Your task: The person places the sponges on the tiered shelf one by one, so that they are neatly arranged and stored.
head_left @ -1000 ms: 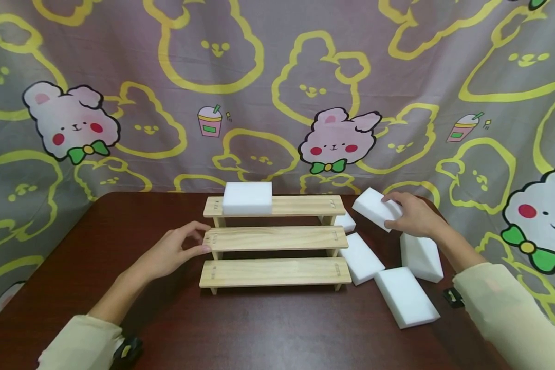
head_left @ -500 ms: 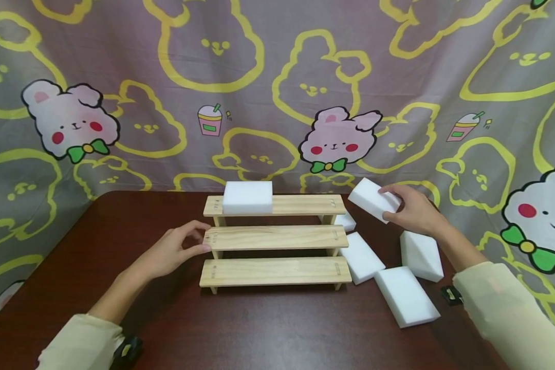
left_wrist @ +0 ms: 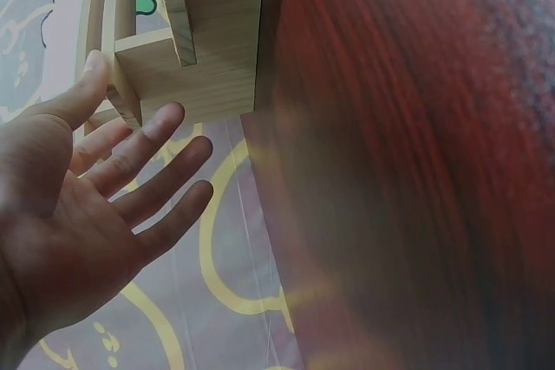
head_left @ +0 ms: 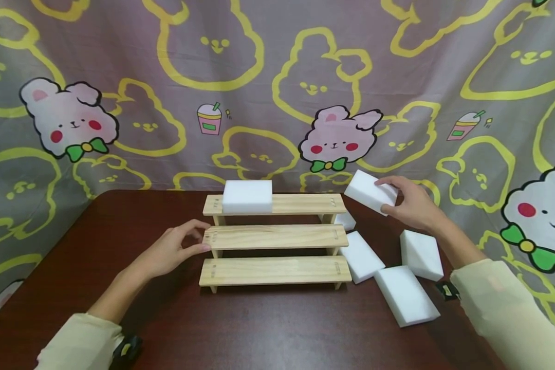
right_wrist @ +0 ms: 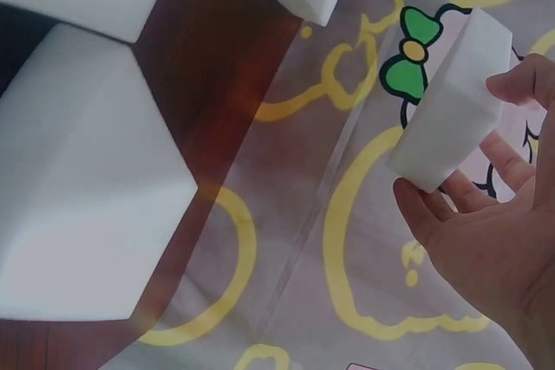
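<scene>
My right hand [head_left: 412, 205] pinches a white foam block [head_left: 370, 191], raised beyond the right end of a three-step wooden display stand [head_left: 275, 237]. The right wrist view shows the thumb on one side of the held block [right_wrist: 458, 106] and fingers along the other. With thumb and index finger, my left hand [head_left: 168, 252] holds the left end of the stand's middle step; in the left wrist view its other fingers [left_wrist: 173, 214] spread away from the wood. On the top step, toward the left, lies another white block [head_left: 247, 196].
Several more white blocks [head_left: 407, 295] lie on the dark red-brown table [head_left: 277, 329] right of the stand, one partly hidden behind it. A grey curtain [head_left: 268, 103] with yellow outlines and cartoon rabbits hangs behind the table.
My right hand has carried its foam block upward and a little left, toward the top step. The left hand stays at the middle step's end.
</scene>
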`<state>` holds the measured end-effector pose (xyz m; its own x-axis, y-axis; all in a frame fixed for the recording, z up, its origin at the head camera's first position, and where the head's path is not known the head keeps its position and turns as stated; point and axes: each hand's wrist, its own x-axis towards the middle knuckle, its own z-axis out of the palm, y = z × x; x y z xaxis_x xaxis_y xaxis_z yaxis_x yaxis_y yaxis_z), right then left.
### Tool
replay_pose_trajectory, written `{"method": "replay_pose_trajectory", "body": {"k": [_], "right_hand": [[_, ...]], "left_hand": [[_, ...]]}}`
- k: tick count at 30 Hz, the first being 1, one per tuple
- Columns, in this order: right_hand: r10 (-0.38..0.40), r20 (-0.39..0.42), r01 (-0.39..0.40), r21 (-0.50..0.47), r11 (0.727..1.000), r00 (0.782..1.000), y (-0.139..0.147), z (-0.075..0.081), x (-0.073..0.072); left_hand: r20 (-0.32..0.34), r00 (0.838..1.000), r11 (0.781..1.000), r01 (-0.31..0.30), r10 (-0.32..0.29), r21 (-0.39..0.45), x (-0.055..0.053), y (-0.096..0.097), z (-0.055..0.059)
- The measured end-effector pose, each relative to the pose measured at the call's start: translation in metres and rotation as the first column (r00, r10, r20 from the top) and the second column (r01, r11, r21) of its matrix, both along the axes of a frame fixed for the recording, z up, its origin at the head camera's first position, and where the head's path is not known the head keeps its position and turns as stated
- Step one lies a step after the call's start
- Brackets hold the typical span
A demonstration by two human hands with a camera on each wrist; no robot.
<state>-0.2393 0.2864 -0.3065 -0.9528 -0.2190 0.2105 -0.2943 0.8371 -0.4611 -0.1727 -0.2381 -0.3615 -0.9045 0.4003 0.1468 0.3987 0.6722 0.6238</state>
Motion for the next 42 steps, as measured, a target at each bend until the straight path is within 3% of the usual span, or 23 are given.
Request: {"method": "replay_pose_trajectory", "body": {"k": [7,22,31,42], "right_hand": [[0.048,-0.019,-0.049,-0.034,0.998,0.999,-0.007,0.004,0.001],[0.099,0.041,-0.093,-0.137,0.986,0.994,-0.025,0.011,0.000],[0.113,0.056,-0.105,-0.126,0.987,0.992,-0.034,0.014,0.001],[0.186,0.010,-0.183,-0.126,0.975,0.983,-0.049,0.017,-0.002]], "left_hand": [[0.004,1.000,1.000,0.005,-0.005,0.005,0.000,0.000,0.001],[-0.006,1.000,1.000,0.008,-0.008,0.003,0.000,0.000,0.002],[-0.001,1.000,1.000,0.005,-0.005,0.007,0.001,0.001,0.002],[0.021,1.000,1.000,-0.005,0.005,0.008,0.001,0.001,0.002]]}}
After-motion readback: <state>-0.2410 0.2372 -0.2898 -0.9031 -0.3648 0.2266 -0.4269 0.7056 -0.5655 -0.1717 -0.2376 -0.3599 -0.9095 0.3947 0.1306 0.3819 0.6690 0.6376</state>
